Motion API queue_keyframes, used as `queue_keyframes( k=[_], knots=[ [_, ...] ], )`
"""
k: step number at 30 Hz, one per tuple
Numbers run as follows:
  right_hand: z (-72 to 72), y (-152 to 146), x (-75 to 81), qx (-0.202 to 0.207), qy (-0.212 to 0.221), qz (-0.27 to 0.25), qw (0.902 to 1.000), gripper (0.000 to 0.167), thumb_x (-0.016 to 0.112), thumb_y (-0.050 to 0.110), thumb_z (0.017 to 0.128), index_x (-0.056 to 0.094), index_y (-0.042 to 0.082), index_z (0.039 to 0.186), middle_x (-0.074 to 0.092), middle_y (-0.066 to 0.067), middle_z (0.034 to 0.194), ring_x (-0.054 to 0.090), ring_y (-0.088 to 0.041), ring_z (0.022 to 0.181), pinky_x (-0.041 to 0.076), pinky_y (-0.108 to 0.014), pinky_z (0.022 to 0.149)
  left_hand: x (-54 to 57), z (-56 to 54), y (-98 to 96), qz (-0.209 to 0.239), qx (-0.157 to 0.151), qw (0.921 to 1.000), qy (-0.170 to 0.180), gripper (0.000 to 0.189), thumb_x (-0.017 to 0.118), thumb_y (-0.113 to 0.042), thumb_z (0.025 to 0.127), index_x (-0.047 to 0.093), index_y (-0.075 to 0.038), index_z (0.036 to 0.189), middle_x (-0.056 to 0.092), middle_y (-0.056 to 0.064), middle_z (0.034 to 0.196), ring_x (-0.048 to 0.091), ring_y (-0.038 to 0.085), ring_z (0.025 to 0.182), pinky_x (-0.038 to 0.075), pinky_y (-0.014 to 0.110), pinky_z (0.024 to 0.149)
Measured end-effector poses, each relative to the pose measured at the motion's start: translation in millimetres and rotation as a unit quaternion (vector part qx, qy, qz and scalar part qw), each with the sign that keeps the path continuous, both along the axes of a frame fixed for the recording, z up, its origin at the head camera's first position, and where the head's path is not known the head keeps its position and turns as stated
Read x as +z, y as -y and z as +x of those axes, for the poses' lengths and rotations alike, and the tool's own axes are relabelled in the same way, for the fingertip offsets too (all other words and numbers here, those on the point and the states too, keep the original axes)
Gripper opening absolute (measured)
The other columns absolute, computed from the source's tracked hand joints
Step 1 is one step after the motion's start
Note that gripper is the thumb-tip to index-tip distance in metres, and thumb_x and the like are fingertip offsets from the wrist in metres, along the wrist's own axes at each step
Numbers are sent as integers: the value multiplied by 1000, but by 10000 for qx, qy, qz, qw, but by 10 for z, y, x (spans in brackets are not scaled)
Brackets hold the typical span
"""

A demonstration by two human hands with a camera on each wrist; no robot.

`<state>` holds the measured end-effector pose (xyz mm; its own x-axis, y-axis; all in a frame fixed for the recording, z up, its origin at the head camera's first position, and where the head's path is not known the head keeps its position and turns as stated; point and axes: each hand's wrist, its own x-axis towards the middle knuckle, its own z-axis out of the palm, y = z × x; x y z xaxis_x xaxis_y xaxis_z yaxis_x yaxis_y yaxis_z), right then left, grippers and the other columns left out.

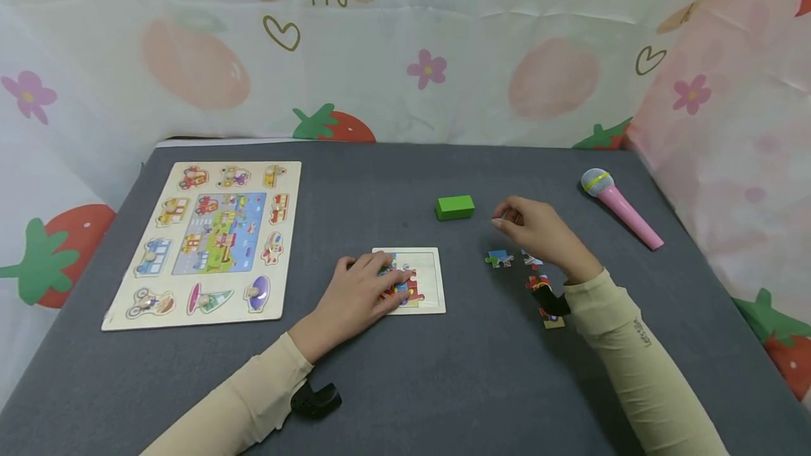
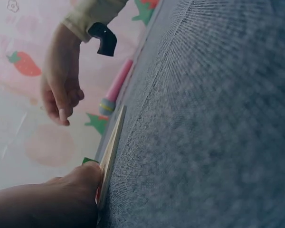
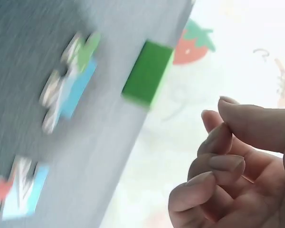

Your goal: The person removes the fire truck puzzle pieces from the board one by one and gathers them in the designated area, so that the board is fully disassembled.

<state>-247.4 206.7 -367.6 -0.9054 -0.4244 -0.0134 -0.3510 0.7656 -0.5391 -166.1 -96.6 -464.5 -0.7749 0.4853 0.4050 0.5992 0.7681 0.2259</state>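
My left hand (image 1: 361,288) rests on a small wooden jigsaw tray (image 1: 432,301), its fingers spread over the colourful pieces (image 1: 413,288) inside and covering part of them. The tray's right side shows bare wood. In the left wrist view, the tray (image 2: 115,142) appears edge-on by the thumb. My right hand (image 1: 538,231) is raised above the table, fingers loosely curled, thumb by the index finger. No object shows between these fingers (image 3: 211,164) in the right wrist view. Below this hand lie several loose jigsaw pieces (image 1: 498,259), some partly hidden by the wrist and its black strap mount.
A green block (image 1: 455,207) lies beyond the tray, left of my right hand. A pink toy microphone (image 1: 624,211) lies at the far right. On the left sits a large wooden peg puzzle board (image 1: 279,301) with vehicle and toy shapes. A printed curtain (image 1: 405,41) hangs behind the table.
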Motion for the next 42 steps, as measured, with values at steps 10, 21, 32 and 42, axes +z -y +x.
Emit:
queue_keyframes(
  k=[10, 21, 32, 42],
  knots=[
    [131, 475, -126, 583, 351, 76, 9977, 10, 61, 17, 95, 63, 9, 99, 63, -6, 82, 52, -13, 65, 44, -30, 62, -43, -45, 18, -113, 226, 9993, 258, 48, 58, -49, 91, 58, -20, 129, 56, 2, 118, 52, 21, 108, 33, 50, 90],
    [272, 944, -347, 1562, 490, 633, 9845, 28, 67, 19, 91, 58, 3, 111, 58, -1, 83, 52, -9, 67, 44, -26, 63, -40, -51, 4, -518, 512, 9957, 576, 59, 52, -56, 92, 54, -17, 136, 41, 15, 148, 38, 29, 135, 35, 52, 95],
    [285, 1048, -389, 1580, 725, 556, 9832, 25, 70, 17, 88, 59, 5, 106, 60, -1, 84, 54, -9, 70, 46, -26, 66, 85, -30, 30, -912, 238, 9931, 693, 70, 52, -63, 89, 51, -14, 139, 41, 18, 147, 40, 31, 133, 38, 53, 95],
    [349, 1089, -388, 1361, 475, 430, 9886, 20, 72, 16, 86, 62, 6, 100, 58, -5, 90, 53, -14, 79, 46, -28, 71, -7, -64, 109, -644, 121, 9945, 814, 68, 50, -61, 90, 50, -15, 140, 38, 16, 149, 35, 31, 136, 33, 55, 97]
  ],
)
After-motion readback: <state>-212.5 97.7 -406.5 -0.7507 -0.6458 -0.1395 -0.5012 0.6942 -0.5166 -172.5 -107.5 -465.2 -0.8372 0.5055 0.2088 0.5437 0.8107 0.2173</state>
